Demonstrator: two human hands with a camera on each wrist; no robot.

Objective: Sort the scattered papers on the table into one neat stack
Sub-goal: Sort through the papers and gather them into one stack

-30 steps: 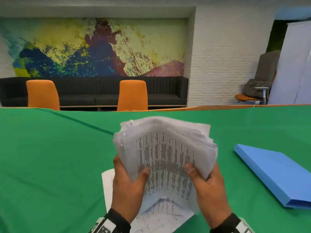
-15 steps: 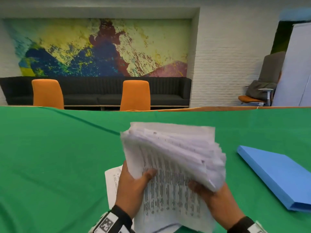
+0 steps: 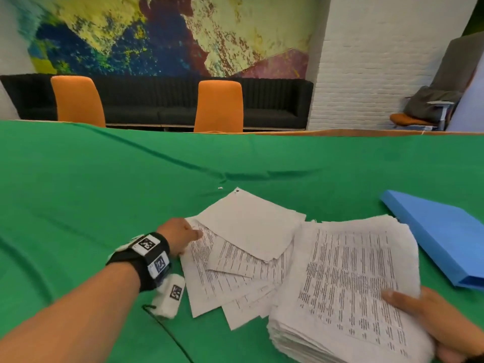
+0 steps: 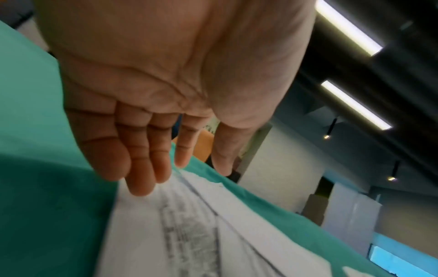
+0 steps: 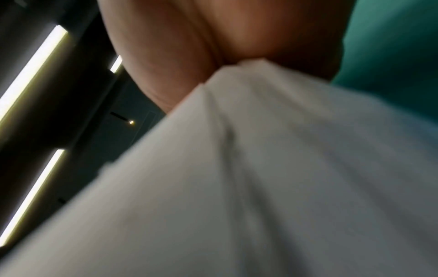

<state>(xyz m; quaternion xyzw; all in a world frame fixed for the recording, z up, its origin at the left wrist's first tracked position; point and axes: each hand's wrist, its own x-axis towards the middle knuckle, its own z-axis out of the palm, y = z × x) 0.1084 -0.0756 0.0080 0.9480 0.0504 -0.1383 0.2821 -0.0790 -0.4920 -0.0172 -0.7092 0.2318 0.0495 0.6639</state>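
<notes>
A thick stack of printed papers (image 3: 348, 286) lies low at the right, and my right hand (image 3: 429, 323) grips its near right corner, thumb on top. The right wrist view shows the stack (image 5: 272, 178) filling the frame under the palm. Several loose printed sheets (image 3: 241, 260) lie fanned on the green cloth left of the stack, a blank-side sheet (image 3: 251, 224) on top. My left hand (image 3: 180, 238) reaches to their left edge; its straight fingers (image 4: 142, 168) hover over the sheets (image 4: 189, 224) and hold nothing.
A blue folder (image 3: 442, 237) lies on the green tablecloth (image 3: 78, 192) right of the stack. Two orange chairs (image 3: 218, 106) and a black sofa stand behind the table's far edge. A thin black cable (image 3: 170, 334) runs from my left wrist.
Both hands held the stack upright before. Now the right hand alone holds it, lowered to the right. The left hand has let go and reached to the loose sheets.
</notes>
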